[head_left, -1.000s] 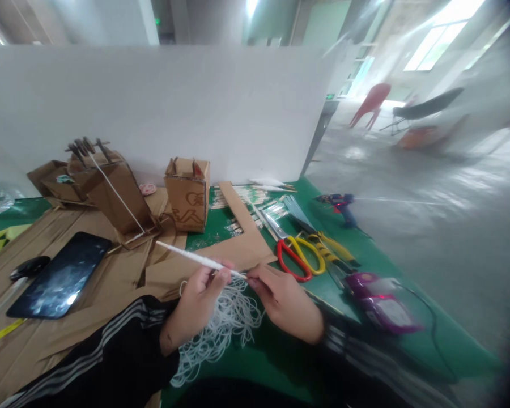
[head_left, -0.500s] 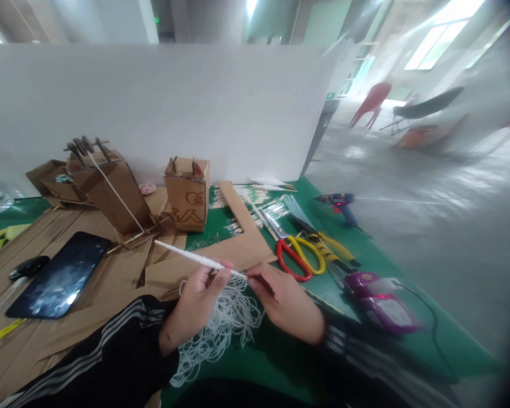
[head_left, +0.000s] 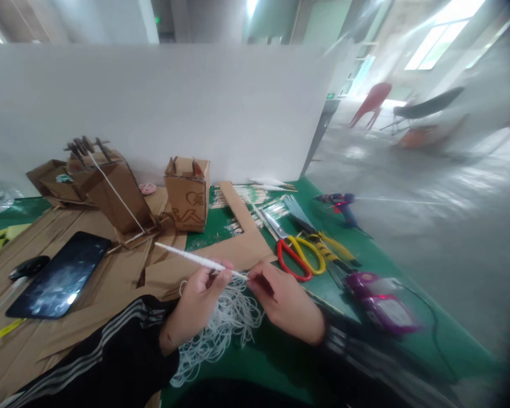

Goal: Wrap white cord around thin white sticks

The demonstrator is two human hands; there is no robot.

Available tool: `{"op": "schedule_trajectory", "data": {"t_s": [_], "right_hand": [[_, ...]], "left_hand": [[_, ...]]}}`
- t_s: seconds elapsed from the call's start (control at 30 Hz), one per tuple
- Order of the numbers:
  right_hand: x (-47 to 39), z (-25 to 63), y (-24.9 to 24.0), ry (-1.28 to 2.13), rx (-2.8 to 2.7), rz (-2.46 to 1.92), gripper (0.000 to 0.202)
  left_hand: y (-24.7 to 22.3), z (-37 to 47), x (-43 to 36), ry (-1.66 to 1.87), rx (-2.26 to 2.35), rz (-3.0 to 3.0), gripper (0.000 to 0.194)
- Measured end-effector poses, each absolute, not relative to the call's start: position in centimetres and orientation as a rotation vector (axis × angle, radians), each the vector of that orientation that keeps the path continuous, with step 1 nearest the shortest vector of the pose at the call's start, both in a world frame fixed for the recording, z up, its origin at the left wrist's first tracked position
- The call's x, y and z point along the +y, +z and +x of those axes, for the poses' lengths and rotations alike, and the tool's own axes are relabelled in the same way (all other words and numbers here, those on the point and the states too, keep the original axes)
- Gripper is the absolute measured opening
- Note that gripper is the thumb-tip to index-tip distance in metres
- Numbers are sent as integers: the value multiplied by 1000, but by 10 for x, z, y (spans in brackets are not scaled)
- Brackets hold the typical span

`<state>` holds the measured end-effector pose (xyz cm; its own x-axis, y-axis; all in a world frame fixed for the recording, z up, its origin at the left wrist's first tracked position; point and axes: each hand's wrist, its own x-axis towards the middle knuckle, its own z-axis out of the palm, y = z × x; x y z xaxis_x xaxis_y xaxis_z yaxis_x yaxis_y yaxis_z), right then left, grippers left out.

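A thin stick wrapped in white string [head_left: 191, 258] slants across the front of me, its bare pale tip pointing up and left. My left hand [head_left: 202, 300] pinches it around the middle between thumb and fingers. At its lower right end, my right hand [head_left: 283, 297] closes thumb and fingertips on the stick. Beneath both hands lies a loose tangle of white string [head_left: 225, 328] on the green table. Scissors [head_left: 295, 258] with one red and one yellow handle rest just beyond my right hand.
Cardboard boxes [head_left: 187, 195] stand at the back near a white panel [head_left: 153, 107]. A black phone [head_left: 62, 275] lies on cardboard at left. Pliers [head_left: 329, 252], a purple device [head_left: 380, 303] with a cord and a glue gun [head_left: 340, 204] are on the right. Thin sticks [head_left: 238, 197] lie behind.
Almost nothing differs. The wrapped stick's tip has dipped very slightly, and the fingers of my right hand have shifted a little at its end.
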<state>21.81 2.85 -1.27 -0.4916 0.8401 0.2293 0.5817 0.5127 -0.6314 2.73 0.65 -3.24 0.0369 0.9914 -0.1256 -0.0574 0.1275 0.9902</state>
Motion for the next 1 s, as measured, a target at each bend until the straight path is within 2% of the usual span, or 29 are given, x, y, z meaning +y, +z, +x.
{"op": "schedule_trajectory", "data": {"t_s": [0.17, 0.4, 0.57, 0.77, 1.0], "right_hand": [[29, 219, -11, 641, -2292, -1107, 19], [28, 219, -14, 680, -2244, -1143, 5], [29, 219, -12, 669, -2315, -1119, 19], [28, 218, -13, 689, -2263, -1162, 7], [28, 219, -12, 669, -2315, -1123, 19]], "left_hand": [[-33, 27, 6, 1114, 1177, 1104, 35], [-35, 27, 6, 1113, 1194, 1090, 34], [-35, 27, 7, 1107, 1166, 1113, 33], [-35, 27, 7, 1114, 1204, 1106, 33], [-34, 27, 6, 1116, 1171, 1103, 33]]}}
